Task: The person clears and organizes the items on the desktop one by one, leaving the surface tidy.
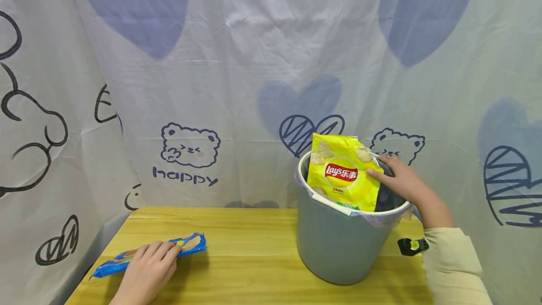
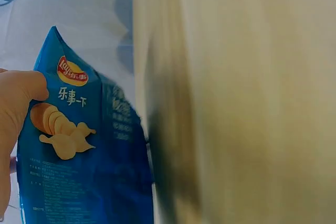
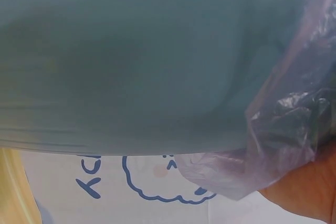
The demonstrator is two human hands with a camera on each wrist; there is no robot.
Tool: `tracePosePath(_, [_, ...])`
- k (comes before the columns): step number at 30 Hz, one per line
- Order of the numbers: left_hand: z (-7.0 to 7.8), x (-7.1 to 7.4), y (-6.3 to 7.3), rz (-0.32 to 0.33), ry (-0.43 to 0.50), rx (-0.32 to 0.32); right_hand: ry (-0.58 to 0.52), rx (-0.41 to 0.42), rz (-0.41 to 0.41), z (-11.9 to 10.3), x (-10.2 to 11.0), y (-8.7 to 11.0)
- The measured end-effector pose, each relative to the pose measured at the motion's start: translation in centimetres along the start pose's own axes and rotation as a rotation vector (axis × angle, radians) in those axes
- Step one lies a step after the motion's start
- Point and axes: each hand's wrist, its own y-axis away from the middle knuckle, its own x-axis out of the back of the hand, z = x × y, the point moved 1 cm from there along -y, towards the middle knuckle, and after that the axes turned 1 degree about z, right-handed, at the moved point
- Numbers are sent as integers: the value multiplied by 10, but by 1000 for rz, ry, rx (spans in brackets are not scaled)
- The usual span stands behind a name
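My left hand (image 1: 150,267) grips a blue Lay's chip bag (image 1: 192,244) above the left part of the table; in the left wrist view the thumb lies against the bag's (image 2: 79,182) edge. At the right, a yellow Lay's chip bag (image 1: 338,171) stands tilted in the mouth of a grey bin (image 1: 338,244), its top sticking out above the rim. My right hand (image 1: 402,182) pinches that bag by its right edge, thumb on the front and fingers behind. The right wrist view shows mostly the bin's wall (image 3: 121,77), with part of the hand (image 3: 304,192) at the lower right.
A thin, see-through liner (image 3: 283,124) hangs over the bin's rim. The bin stands on a yellow wood-grain table (image 1: 250,253). Behind the table hangs a pale curtain (image 1: 237,107) printed with hearts and bears. A dark wrist device (image 1: 410,246) sits by the right sleeve.
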Motion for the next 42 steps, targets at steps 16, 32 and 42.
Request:
tracePosePath(16, [7,0,-45,149,-2,-35,-16,9,6,1,-2,1])
tracePosePath(32, [11,5,-96,271,95,-40,-5,-18,4,0,-2,0])
tracePosePath(42, [9,14,-138,349,147,-60,-6,-12,8,-1,-1,-1])
